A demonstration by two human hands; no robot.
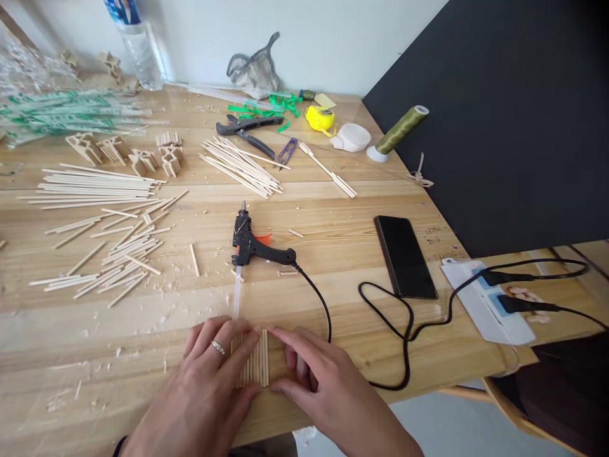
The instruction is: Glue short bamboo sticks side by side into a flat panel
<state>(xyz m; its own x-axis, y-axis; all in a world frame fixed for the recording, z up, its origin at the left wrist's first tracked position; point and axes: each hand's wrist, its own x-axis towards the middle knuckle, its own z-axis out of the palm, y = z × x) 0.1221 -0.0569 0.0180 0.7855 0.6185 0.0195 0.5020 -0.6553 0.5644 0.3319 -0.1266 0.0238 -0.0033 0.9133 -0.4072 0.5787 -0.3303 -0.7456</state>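
Note:
Near the table's front edge lies a row of short wooden sticks (260, 362), side by side. My left hand (209, 368), with a ring on one finger, covers the row's left part and holds it between thumb and fingers. At the row's right side, my right hand (321, 374) grips the outermost stick, index fingertip at its far end and thumb at its near end. Just beyond my hands a black hot glue gun (250, 244) rests on its side. Its clear glue stick (236, 292) points back toward my left hand.
Loose cut sticks (128, 254) and longer sticks (242, 166) lie left and behind. Pliers-like cutters (252, 130), purple snips (287, 152), a yellow tape measure (320, 119) and a thread spool (402, 131) stand farther back. A phone (406, 257), black cord (406, 355) and power strip (490, 304) occupy the right.

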